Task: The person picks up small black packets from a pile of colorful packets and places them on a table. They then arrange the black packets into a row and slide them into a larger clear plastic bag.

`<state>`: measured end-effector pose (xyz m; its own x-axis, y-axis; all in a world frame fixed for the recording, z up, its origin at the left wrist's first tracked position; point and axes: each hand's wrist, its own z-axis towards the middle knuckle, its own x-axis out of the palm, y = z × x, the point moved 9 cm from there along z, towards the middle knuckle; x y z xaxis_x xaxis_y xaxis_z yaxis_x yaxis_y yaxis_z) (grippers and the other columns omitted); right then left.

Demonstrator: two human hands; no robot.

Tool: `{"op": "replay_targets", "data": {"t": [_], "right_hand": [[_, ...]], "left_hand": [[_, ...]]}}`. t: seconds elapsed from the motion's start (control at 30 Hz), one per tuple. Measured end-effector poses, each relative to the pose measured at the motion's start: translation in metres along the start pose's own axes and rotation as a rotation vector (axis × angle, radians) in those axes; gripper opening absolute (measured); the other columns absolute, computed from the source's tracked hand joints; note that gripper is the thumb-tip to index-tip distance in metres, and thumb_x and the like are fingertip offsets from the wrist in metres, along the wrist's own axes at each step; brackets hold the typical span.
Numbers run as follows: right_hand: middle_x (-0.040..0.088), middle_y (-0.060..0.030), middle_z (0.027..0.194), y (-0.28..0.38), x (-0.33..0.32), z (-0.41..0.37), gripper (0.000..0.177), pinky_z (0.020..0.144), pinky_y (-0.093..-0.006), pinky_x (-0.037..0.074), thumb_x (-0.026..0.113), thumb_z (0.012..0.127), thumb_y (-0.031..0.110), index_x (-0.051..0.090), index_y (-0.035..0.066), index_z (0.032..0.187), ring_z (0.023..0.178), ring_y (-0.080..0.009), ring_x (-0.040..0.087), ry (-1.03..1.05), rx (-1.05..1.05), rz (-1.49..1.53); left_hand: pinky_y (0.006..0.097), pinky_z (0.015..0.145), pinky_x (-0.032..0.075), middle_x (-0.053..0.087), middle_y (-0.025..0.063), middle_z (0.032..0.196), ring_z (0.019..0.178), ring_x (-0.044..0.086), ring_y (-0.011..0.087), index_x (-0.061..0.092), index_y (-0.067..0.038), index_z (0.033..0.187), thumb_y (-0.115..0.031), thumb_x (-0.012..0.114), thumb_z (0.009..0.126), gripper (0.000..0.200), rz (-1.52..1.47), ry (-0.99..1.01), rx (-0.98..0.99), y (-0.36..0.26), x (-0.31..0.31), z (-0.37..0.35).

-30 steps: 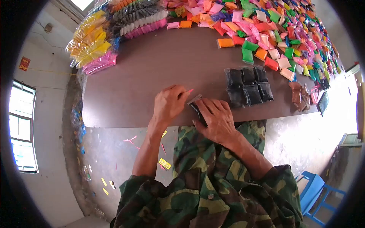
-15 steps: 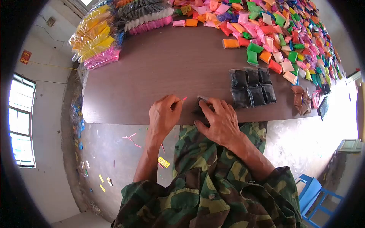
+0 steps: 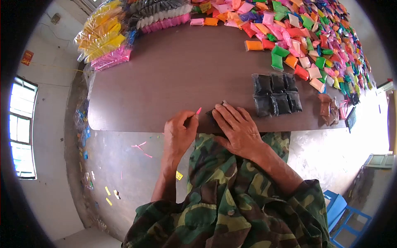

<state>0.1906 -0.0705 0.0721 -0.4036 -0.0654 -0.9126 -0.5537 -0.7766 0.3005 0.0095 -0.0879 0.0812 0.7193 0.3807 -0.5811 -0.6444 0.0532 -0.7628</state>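
My left hand (image 3: 179,133) pinches a thin pink stick (image 3: 198,111) at the near edge of the brown table (image 3: 165,82). My right hand (image 3: 237,128) lies over a small black packet (image 3: 212,115) at the same edge, pressing it down; most of the packet is hidden under the fingers. The two hands sit close together, the pink stick's tip a little left of the packet. A flat group of several black packets (image 3: 276,98) lies on the table just right of my right hand.
A big spread of small coloured packets (image 3: 306,37) covers the far right of the table. Bundled yellow and pink packs (image 3: 105,41) sit at the far left corner. Brown packets (image 3: 328,108) lie at the right edge. Blue stools (image 3: 343,215) stand on the floor.
Both hands have drawn back toward the table's near edge. The right hand has slid the black packet along with it; the left still holds the pink stick.
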Motion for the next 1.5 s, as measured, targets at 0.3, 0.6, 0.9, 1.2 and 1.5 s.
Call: {"op": "replay_targets", "data": {"t": [0.3,0.6,0.9,1.2,1.5], "right_hand": [[0.052,-0.0162,0.155,0.008,-0.006,0.001,0.080,0.117,-0.0525,0.040,0.086,0.081,0.028,0.055,-0.001,0.149,0.148,-0.0352,0.047,-0.078,0.048,-0.019],[0.060,-0.0173,0.146,0.001,-0.013,0.004,0.076,0.116,-0.0510,0.041,0.086,0.079,0.024,0.058,-0.002,0.145,0.139,-0.0360,0.055,-0.150,0.078,0.089],[0.062,-0.0164,0.147,-0.005,-0.012,0.006,0.073,0.120,-0.0511,0.037,0.086,0.081,0.023,0.059,0.001,0.145,0.139,-0.0328,0.057,-0.138,0.137,0.117],[0.064,-0.0140,0.142,-0.004,-0.014,0.004,0.069,0.118,-0.0515,0.036,0.086,0.083,0.024,0.060,0.002,0.143,0.136,-0.0300,0.058,-0.206,0.121,0.119],[0.064,-0.0136,0.144,-0.007,-0.014,0.003,0.068,0.118,-0.0519,0.034,0.085,0.085,0.023,0.060,0.002,0.144,0.137,-0.0293,0.057,-0.172,0.133,0.119]], "left_hand": [[0.0354,0.062,0.053,0.070,0.0143,0.077,0.064,0.070,0.0227,0.072,-0.005,0.102,-0.007,0.074,0.096,0.007,0.091,0.003,0.057,-0.011,0.026,-0.011],[0.0421,0.063,0.055,0.073,0.0159,0.084,0.073,0.074,0.0328,0.069,-0.006,0.099,-0.008,0.074,0.096,0.006,0.095,-0.015,0.071,-0.016,0.023,-0.003],[0.0385,0.067,0.057,0.073,0.0176,0.084,0.075,0.076,0.0339,0.070,-0.005,0.103,-0.008,0.075,0.098,0.008,0.269,-0.026,0.057,-0.007,0.033,0.004],[0.0462,0.061,0.054,0.071,0.0158,0.081,0.071,0.072,0.0375,0.066,-0.009,0.101,-0.008,0.073,0.097,0.008,0.081,-0.059,0.111,-0.022,0.034,-0.028],[0.0465,0.061,0.055,0.073,0.0159,0.083,0.070,0.072,0.0378,0.067,-0.010,0.102,-0.009,0.074,0.096,0.009,0.093,-0.054,0.043,-0.017,0.022,-0.015]]}}
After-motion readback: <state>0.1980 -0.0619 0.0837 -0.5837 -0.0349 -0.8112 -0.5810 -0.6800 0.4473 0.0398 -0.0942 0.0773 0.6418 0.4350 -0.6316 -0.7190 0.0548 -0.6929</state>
